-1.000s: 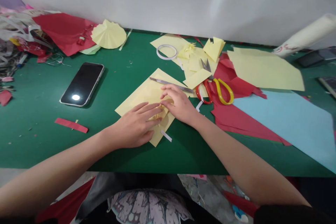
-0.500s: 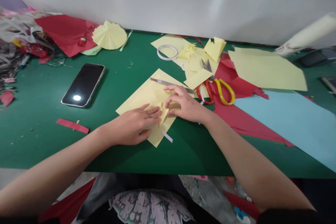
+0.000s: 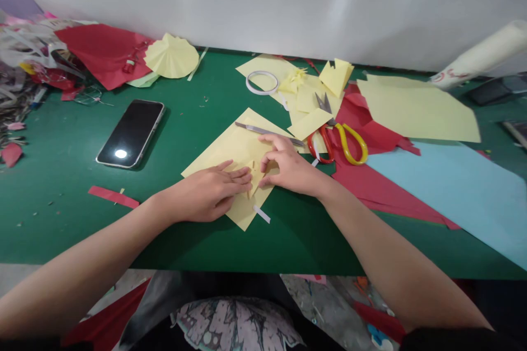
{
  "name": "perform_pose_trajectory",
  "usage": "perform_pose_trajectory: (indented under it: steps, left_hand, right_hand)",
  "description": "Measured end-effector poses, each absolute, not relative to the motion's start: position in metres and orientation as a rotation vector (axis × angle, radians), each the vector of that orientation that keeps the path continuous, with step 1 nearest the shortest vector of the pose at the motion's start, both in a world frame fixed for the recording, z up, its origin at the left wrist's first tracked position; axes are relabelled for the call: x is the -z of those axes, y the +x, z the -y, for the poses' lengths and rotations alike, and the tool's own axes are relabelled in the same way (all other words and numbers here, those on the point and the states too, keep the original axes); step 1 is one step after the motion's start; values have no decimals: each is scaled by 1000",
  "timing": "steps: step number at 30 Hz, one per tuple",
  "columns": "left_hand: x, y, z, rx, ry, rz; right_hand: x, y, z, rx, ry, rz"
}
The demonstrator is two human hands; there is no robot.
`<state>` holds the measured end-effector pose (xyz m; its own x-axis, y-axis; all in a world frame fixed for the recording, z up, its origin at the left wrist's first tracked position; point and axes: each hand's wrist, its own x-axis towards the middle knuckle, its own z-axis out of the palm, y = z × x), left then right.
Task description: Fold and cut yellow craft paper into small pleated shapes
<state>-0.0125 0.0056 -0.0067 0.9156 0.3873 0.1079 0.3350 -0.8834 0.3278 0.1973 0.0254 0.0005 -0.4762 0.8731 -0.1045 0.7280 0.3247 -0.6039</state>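
Note:
My left hand (image 3: 214, 189) lies flat, fingers stretched out, on a small cut piece of yellow paper (image 3: 256, 178) with narrow slits. That piece rests on a larger yellow paper sheet (image 3: 209, 156), turned cornerwise to me. On its right side my right hand (image 3: 286, 164) hovers at the small piece's edge. Its fingers are bent, with a gap between thumb and forefinger and nothing visible in them. Just beyond the right fingertips, a slim, pointed silver tool (image 3: 251, 128) lies across the sheet; its far end is by the hand. A short white strip (image 3: 262, 214) sticks out at the sheet's near edge.
Scissors (image 3: 341, 134) with red and yellow handles lie right of my right hand, over red paper (image 3: 370, 186). Behind are a tape roll (image 3: 262, 83) and yellow scraps. Blue paper (image 3: 453, 186) lies far right, a phone (image 3: 132, 132) left, a pleated yellow fan (image 3: 172, 57) at the back.
My right hand has drawn slightly away from the small paper piece, and its thumb and forefinger have come apart. My left hand has shifted slightly up and left, still flat on the paper.

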Motion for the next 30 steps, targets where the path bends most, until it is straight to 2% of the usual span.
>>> perform_pose_trajectory:
  steps: [12, 20, 30]
  left_hand:
    - [9, -5, 5, -381, 2987, -671]
    - [14, 0, 12, -330, 3082, -666]
    - [10, -7, 0, -352, 2940, -484]
  right_hand:
    - [4, 190, -23, -776, -1496, 2303]
    - [7, 185, -19, -646, -1494, 2302]
    - [-4, 201, -26, -926, -1336, 2431]
